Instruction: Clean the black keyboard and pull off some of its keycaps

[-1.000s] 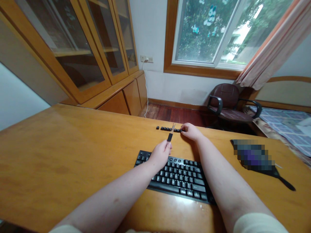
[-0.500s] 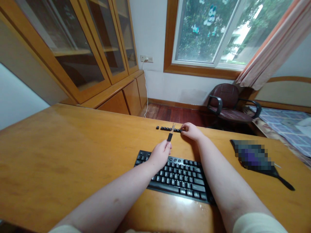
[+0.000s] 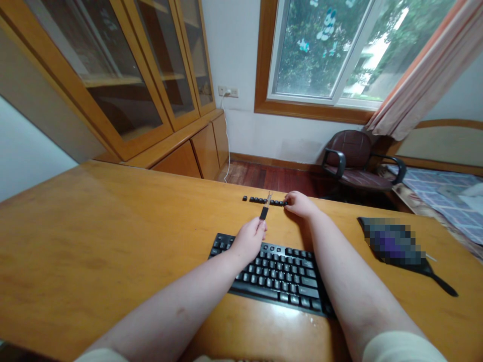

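Note:
A black keyboard (image 3: 281, 271) lies on the wooden desk, its top row stripped of several keys and partly covered by my left forearm. My left hand (image 3: 249, 238) is closed around the black handle of a keycap puller (image 3: 264, 213); its thin wire prongs point away from me, over a row of loose keycaps. Several black keycaps (image 3: 278, 203) form that row near the desk's far edge, with a single keycap (image 3: 245, 198) set apart at its left end. At the right end, my right hand (image 3: 300, 205) pinches the last keycap, mostly hidden by the fingertips.
On the right of the desk (image 3: 113, 241) lies a dark pouch (image 3: 392, 246) with a strap, partly blurred out. Beyond the far edge stand an armchair (image 3: 349, 151) and a bed (image 3: 449, 196). A glass-door cabinet (image 3: 162, 115) borders the desk at the back left.
My right hand has shifted slightly right along the row, and more of the keycaps at that end show. My left hand and the keycap puller have stayed nearly still.

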`<state>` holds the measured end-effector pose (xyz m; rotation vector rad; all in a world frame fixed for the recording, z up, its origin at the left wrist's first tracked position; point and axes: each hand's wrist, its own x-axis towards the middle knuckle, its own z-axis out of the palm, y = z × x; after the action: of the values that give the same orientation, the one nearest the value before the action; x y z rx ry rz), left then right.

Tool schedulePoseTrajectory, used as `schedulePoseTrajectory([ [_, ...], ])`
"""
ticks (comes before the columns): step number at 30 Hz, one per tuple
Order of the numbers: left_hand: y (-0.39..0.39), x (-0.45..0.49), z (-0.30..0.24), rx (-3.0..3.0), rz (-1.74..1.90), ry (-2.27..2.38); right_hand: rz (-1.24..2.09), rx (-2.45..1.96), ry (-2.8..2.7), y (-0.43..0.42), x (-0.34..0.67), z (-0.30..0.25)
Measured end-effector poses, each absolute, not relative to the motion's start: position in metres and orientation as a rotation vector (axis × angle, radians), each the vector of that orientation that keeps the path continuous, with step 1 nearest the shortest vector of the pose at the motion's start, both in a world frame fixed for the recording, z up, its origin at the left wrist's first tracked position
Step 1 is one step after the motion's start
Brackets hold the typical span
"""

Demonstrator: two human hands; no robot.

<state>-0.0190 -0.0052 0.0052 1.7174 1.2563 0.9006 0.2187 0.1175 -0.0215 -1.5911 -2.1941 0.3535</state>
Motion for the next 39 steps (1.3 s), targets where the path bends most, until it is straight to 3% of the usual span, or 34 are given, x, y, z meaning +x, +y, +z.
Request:
schedulePoseTrajectory([
  [39,-0.005,-0.0188,0.0051,1.716,0.881,1.277,0.373,-1.579,-2.203,0.1182,0.2189,-0.0216],
])
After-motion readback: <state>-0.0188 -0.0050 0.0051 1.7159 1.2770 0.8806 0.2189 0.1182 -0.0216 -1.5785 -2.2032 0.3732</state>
